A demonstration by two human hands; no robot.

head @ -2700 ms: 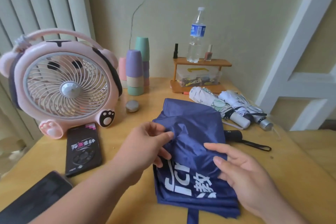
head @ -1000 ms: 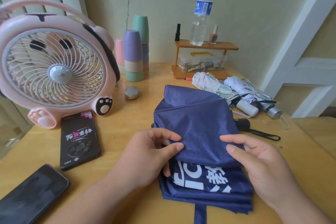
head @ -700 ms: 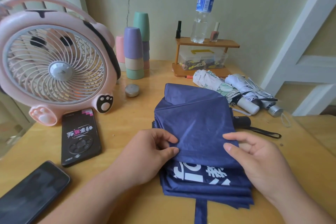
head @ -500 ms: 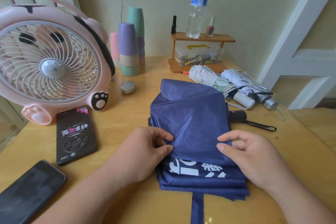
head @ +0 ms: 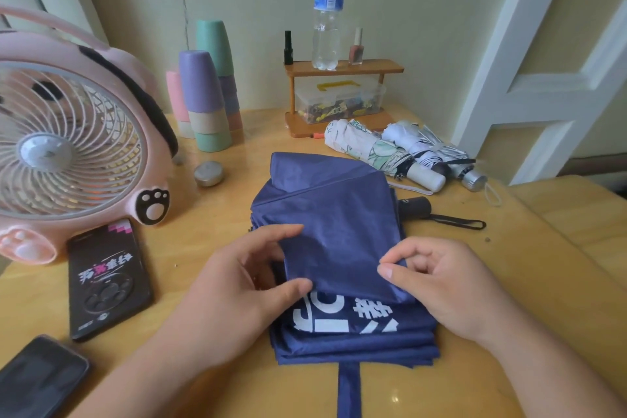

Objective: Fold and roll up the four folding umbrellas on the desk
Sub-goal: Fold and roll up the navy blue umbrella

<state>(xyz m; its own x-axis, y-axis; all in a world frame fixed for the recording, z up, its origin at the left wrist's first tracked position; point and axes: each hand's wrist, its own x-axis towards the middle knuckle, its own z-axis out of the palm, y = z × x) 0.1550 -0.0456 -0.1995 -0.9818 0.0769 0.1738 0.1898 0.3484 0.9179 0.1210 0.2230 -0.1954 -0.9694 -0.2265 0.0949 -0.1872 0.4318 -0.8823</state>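
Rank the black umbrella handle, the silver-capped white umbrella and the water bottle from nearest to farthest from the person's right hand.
1. Black umbrella handle: just beyond the right hand, on the desk.
2. Silver-capped white umbrella: farther back, to the right.
3. Water bottle: farthest, upright on the wooden shelf by the wall.

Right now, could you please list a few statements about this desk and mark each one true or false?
1. The left hand and the right hand both pinch the navy umbrella's top flap. True.
2. The water bottle lies flat on the desk. False: it stands upright on the wooden shelf.
3. A floral umbrella and a white umbrella lie rolled, side by side near that shelf. True.
4. The pink fan stands at the desk's right. False: it stands at the left.
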